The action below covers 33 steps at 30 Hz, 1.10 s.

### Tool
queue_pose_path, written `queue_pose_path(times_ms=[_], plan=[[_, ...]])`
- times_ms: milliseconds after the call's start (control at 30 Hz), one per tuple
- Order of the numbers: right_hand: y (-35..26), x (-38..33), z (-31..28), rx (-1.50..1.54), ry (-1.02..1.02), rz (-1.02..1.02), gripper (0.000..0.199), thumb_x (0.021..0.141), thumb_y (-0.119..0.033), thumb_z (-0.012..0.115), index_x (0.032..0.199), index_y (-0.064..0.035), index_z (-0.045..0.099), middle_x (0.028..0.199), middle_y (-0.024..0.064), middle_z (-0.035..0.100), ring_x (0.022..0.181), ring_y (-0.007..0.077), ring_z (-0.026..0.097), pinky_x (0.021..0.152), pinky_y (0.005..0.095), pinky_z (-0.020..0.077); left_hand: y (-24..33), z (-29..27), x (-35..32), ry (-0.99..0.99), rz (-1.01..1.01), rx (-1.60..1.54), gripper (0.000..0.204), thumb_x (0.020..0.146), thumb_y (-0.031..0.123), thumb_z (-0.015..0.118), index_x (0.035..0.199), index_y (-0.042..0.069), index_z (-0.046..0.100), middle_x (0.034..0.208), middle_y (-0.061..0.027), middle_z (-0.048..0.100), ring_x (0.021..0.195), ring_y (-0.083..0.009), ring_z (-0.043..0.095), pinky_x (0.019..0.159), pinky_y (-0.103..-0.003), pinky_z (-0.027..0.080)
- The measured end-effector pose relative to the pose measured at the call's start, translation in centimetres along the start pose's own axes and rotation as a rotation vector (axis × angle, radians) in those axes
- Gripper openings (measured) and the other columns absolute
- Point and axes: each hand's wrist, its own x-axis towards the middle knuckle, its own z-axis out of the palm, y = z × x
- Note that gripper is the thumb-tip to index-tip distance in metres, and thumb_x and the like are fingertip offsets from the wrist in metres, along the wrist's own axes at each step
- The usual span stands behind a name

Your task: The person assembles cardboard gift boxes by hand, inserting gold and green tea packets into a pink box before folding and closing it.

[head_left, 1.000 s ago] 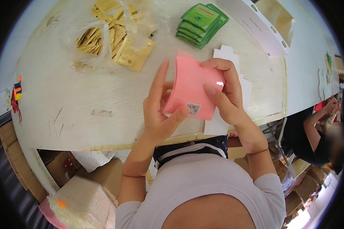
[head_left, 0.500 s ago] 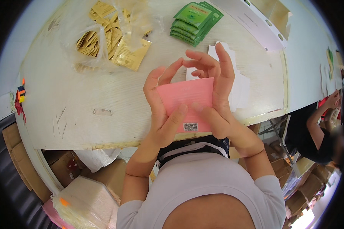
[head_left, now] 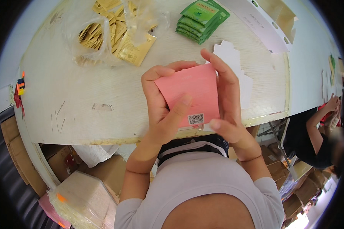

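Between my hands, above the table's near edge, is a pink paper box (head_left: 197, 86) with a small black-and-white code printed near its bottom edge. My left hand (head_left: 156, 110) is closed on its left side, thumb pressed across the face and fingers behind it. My right hand (head_left: 230, 97) wraps the right side, its fingers curved behind the edge and its thumb at the lower right corner. White cut-card pieces (head_left: 229, 57) lie on the table just beyond my right hand, partly hidden by it.
A clear plastic bag (head_left: 70, 34) of gold sachets (head_left: 135, 49) lies at the far left. A stack of green sachets (head_left: 202, 19) and a long white box (head_left: 273, 38) sit at the back. Cardboard boxes (head_left: 107, 171) stand below the table; another person's arm (head_left: 313, 129) shows at right.
The pink box has tilted, its right side rising. My left thumb has slid up its face, and my right thumb has moved off the face to the lower right corner.
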Motion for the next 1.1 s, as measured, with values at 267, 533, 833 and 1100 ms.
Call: queue_pose_path(times_ms=[267, 533, 833, 1100], plan=[[1.6, -0.1, -0.2, -0.318, 0.065, -0.204, 0.078, 0.068, -0.013, 0.066, 0.131, 0.0034, 0.022, 0.125, 0.0186, 0.033, 0.113, 0.0277, 0.041, 0.094, 0.0373, 0.0365, -0.2, 0.0, -0.4, 0.018, -0.025, -0.015, 0.044, 0.081, 0.002, 0.052, 0.115, 0.009, 0.026, 0.123, -0.0232, 0.039, 0.112, -0.0266, 0.043, 0.091, -0.039, 0.04], [2.2, -0.4, -0.3, -0.391, 0.163, -0.316, 0.067, 0.07, -0.003, 0.065, 0.124, 0.0019, 0.027, 0.116, 0.0205, 0.038, 0.104, 0.0276, 0.046, 0.085, 0.0353, 0.0431, 0.1, 0.1, -0.5, -0.017, -0.13, -0.061, 0.046, 0.077, 0.003, 0.052, 0.115, 0.011, 0.029, 0.122, -0.0219, 0.04, 0.112, -0.0282, 0.043, 0.091, -0.039, 0.04], [2.5, -0.2, -0.3, -0.16, 0.172, -0.362, 0.053, 0.073, 0.012, 0.054, 0.118, -0.0039, 0.029, 0.118, 0.0219, 0.038, 0.109, 0.03, 0.047, 0.086, 0.0397, 0.0454, -0.4, -0.6, -0.4, -0.113, -0.103, -0.111, 0.047, 0.076, -0.003, 0.048, 0.115, 0.01, 0.026, 0.122, -0.0227, 0.037, 0.111, -0.0275, 0.043, 0.09, -0.04, 0.041], [2.1, -0.2, 0.4, 0.031, 0.259, -0.188, 0.047, 0.075, 0.013, 0.05, 0.114, -0.0051, 0.029, 0.119, 0.02, 0.038, 0.113, 0.0298, 0.045, 0.092, 0.0404, 0.0402, -1.6, 0.7, -0.4, 0.019, 0.015, -0.141, 0.038, 0.087, 0.012, 0.047, 0.116, 0.009, 0.024, 0.123, -0.0236, 0.035, 0.112, -0.0281, 0.041, 0.091, -0.04, 0.04]])
